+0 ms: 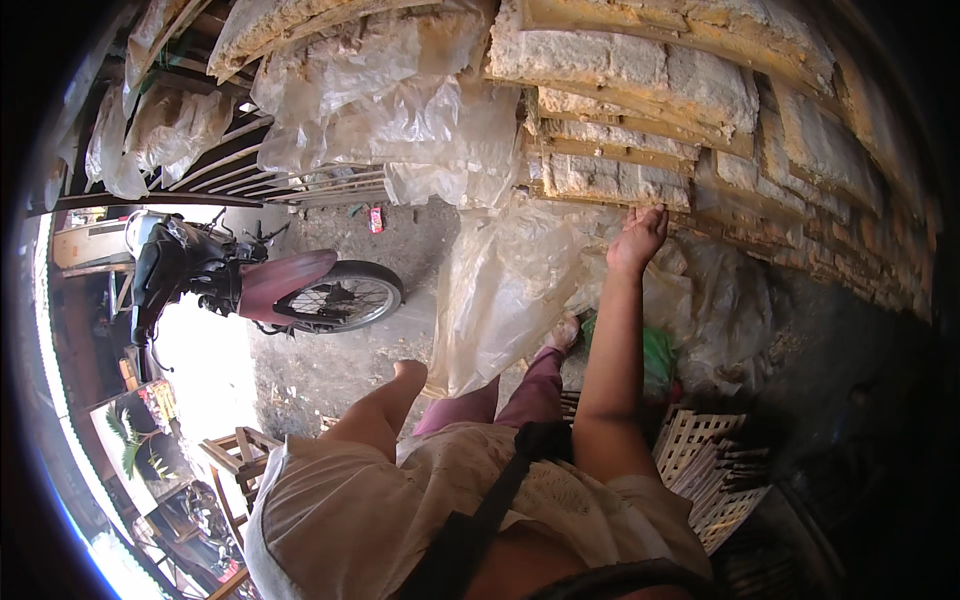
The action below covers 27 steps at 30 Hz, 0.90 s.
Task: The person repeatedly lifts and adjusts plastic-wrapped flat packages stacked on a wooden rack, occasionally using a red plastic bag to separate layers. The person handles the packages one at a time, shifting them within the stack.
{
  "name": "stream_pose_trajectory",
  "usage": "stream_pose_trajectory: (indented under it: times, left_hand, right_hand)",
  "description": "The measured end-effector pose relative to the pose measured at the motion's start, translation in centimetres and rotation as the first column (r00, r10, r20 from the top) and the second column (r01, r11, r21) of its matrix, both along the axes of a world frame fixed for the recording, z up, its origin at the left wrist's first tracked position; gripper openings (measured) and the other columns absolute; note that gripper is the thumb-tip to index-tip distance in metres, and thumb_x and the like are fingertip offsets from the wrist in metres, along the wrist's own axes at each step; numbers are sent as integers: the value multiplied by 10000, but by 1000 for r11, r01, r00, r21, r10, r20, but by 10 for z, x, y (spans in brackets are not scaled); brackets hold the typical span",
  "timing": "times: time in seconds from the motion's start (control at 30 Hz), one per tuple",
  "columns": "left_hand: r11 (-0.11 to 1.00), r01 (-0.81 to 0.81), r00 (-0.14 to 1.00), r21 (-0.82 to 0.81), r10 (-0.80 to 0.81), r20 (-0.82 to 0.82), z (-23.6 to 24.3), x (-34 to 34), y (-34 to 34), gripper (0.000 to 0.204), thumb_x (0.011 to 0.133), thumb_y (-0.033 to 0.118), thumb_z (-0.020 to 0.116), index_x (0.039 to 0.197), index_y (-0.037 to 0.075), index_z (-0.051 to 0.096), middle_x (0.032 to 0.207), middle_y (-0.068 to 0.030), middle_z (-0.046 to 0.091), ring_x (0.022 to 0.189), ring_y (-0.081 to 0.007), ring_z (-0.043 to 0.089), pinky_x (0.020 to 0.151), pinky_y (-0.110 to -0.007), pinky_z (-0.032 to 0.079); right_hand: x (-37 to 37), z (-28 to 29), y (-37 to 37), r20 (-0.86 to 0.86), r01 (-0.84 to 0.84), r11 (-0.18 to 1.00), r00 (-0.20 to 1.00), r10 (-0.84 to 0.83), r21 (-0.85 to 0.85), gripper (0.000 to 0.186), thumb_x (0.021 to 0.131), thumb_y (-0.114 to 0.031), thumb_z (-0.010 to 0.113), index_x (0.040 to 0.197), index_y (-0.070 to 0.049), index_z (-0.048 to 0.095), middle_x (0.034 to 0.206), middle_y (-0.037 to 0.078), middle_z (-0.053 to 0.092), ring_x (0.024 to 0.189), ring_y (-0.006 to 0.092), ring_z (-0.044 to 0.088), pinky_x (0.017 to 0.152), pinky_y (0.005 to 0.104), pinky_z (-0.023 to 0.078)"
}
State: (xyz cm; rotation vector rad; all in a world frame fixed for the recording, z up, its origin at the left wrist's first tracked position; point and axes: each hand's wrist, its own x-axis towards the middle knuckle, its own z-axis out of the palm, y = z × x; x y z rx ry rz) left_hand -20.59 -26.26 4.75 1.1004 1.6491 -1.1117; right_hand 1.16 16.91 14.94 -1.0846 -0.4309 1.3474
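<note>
A large, cloudy plastic sheet (495,300) hangs in loose folds in front of my legs. Beside its lower left corner is my left hand (410,374), closed and seemingly gripping the sheet's edge; its fingers are mostly hidden. My right arm reaches up and forward. At its end, my right hand (640,238) has curled fingers touching the front edge of the lowest tray of crumbly white slabs (615,180). Whatever those fingers pinch is too small to make out. Similar trays (620,75) are stacked above on the rack.
More plastic sheets (390,110) drape over the rack's slatted shelves. A parked motorcycle (290,280) stands at the left, near a wooden stool (238,455). Close to my right side is a cream plastic basket (690,445) holding thin sticks. A green bag (655,360) lies by my feet.
</note>
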Motion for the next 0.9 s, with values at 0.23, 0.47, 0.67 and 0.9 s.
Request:
stream_pose_trajectory:
  times: [0.23,0.47,0.67,0.9]
  left_hand:
    - [702,-535,809,471,263,526,-31,62,190,194,808,212,483,929,86,565,924,-160,602,903,-300,577,757,-393,447]
    - [-286,-908,-337,-305,66,939,46,86,341,451,902,370,364,1162,5,417,1172,-192,489,1109,-337,452,932,-424,355]
    - [-361,-641,-707,-677,-65,704,84,85,358,482,932,384,270,1143,-41,353,1155,-239,452,1081,-365,450,961,-430,340]
    - [-412,-805,-356,-427,-241,903,121,95,366,347,913,178,425,1237,60,380,1059,-90,520,906,-190,548,853,-361,458]
  right_hand:
    - [-1,-2,4,-1,44,999,999,-44,7,221,932,-235,347,1003,-27,374,984,101,439,983,186,455,1009,449,259]
    - [5,-20,5,4,-30,998,1000,30,47,243,935,-237,329,1018,-13,373,1069,155,436,1026,226,446,1004,455,263]
    - [3,-38,6,-71,-70,997,995,72,33,259,921,-207,335,1093,-13,350,1112,159,418,1078,244,427,1006,449,259]
    - [-2,-45,10,-116,-52,998,992,56,38,259,912,-184,337,1129,-45,315,1114,148,413,1050,260,419,962,428,288]
